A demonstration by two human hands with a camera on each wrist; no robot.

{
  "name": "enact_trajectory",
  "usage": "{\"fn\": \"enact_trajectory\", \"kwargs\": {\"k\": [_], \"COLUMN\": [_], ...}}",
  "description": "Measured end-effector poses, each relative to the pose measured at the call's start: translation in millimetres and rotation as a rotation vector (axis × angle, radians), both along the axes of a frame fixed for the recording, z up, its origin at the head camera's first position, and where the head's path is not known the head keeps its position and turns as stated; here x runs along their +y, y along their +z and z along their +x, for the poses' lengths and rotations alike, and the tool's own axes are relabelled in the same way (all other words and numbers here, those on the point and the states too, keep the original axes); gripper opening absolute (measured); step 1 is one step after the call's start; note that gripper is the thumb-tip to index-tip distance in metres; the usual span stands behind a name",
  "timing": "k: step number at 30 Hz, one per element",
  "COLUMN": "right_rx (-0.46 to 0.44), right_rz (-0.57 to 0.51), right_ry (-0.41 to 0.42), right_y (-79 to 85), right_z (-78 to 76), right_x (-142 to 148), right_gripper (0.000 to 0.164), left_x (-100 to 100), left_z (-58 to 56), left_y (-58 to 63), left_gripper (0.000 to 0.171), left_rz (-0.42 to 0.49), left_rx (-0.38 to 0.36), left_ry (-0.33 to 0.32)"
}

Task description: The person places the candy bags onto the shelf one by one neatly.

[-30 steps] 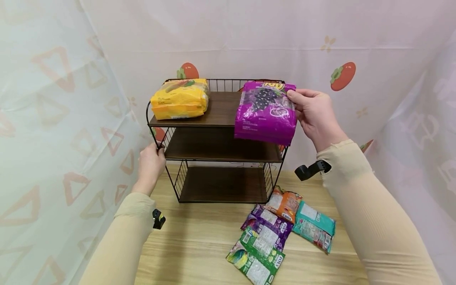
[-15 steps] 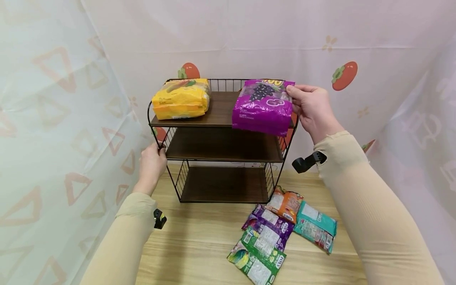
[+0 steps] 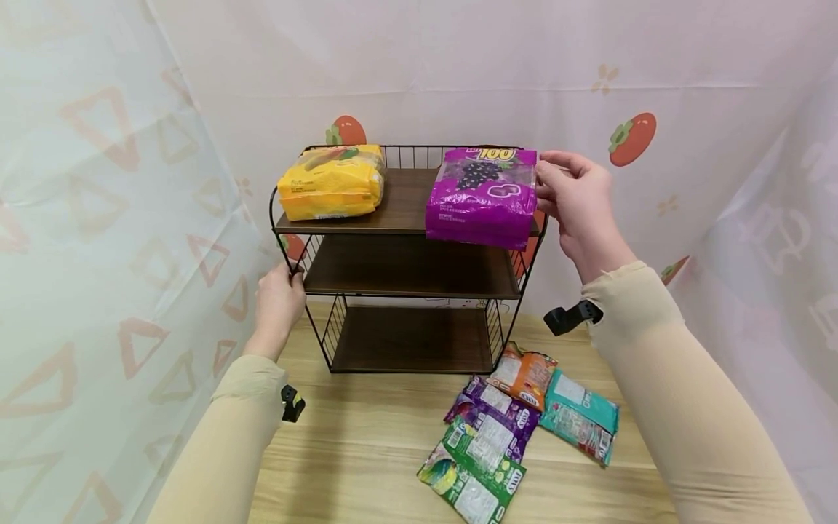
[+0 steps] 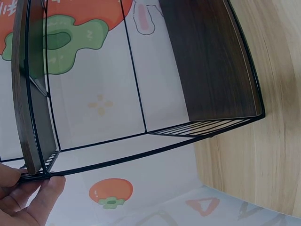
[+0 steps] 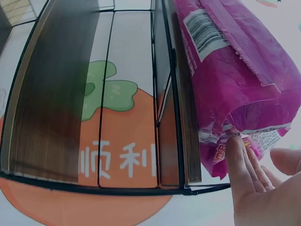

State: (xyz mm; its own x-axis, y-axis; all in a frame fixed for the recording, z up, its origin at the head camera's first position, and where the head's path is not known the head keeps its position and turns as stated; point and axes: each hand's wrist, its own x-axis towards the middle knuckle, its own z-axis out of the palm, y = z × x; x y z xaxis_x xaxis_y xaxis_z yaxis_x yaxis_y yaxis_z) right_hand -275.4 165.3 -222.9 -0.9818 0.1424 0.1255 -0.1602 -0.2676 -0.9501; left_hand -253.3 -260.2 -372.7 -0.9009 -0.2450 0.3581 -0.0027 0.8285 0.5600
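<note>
A purple candy bag (image 3: 483,200) with a grape picture lies at the right of the top board of a three-tier shelf rack (image 3: 409,266), its near end over the front edge. My right hand (image 3: 583,204) is at the bag's right side. In the right wrist view, its straight fingers (image 5: 241,165) touch the bag's end, while the thumb (image 5: 287,161) stands apart. With my left hand (image 3: 278,295) I grip the rack's left wire frame near the middle board, fingers and thumb around it in the left wrist view. On the top board's left sits a yellow candy bag (image 3: 334,185).
On the wooden table (image 3: 366,451), right of the rack's foot, lie an orange packet (image 3: 524,375), a teal packet (image 3: 579,418), a dark purple packet (image 3: 494,418) and a green packet (image 3: 471,473). Printed cloth (image 3: 589,44) hangs behind and at both sides.
The purple candy bag has moved slightly left and up and settled on the top board. My right hand has let go of its corner and shifted right. The left hand stays put.
</note>
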Motion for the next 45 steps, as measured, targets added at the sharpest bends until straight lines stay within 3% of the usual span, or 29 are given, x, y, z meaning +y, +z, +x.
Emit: {"fn": "enact_trajectory", "kwargs": {"k": [6, 10, 13, 17, 23, 29, 34, 39, 45], "right_rx": [0.132, 0.252, 0.421, 0.728, 1.045, 1.261, 1.382, 1.435, 1.426], "right_rz": [0.184, 0.443, 0.657, 0.771, 0.933, 1.039, 1.113, 1.185, 1.321], "right_ry": [-0.087, -0.233, -0.414, -0.625, -0.766, -0.772, -0.727, -0.685, -0.613], "right_y": [-7.9, -13.2, -17.0, -20.8, -32.5, -43.5, -48.1, -51.7, -57.4], "right_z": [12.1, 19.3, 24.0, 29.0, 41.5, 50.9, 56.0, 58.0, 58.4], "right_x": [0, -1, -3, -6, -13, -22, -29, -36, -39], "right_gripper": [0.032, 0.029, 0.026, 0.024, 0.02, 0.018, 0.021, 0.023, 0.023], "left_x": [0, 0, -1, 0, 0, 0, 0, -1, -1], "left_z": [-1.2, -1.2, -1.3, -1.7, -1.2, -1.2, -1.2, -1.4, -1.7], "left_y": [-1.0, -1.1, -1.5, -1.3, -0.1, 0.1, 0.0, 0.1, -0.2], "left_gripper": [0.026, 0.026, 0.026, 0.026, 0.027, 0.027, 0.027, 0.026, 0.026], "left_rz": [0.002, 0.003, 0.007, 0.007, 0.005, 0.006, 0.008, 0.006, -0.004], "left_rx": [0.007, 0.008, 0.006, 0.005, -0.01, -0.011, -0.024, -0.024, -0.024], "left_ry": [-0.001, -0.003, -0.006, -0.005, -0.002, 0.004, 0.006, 0.005, 0.003]}}
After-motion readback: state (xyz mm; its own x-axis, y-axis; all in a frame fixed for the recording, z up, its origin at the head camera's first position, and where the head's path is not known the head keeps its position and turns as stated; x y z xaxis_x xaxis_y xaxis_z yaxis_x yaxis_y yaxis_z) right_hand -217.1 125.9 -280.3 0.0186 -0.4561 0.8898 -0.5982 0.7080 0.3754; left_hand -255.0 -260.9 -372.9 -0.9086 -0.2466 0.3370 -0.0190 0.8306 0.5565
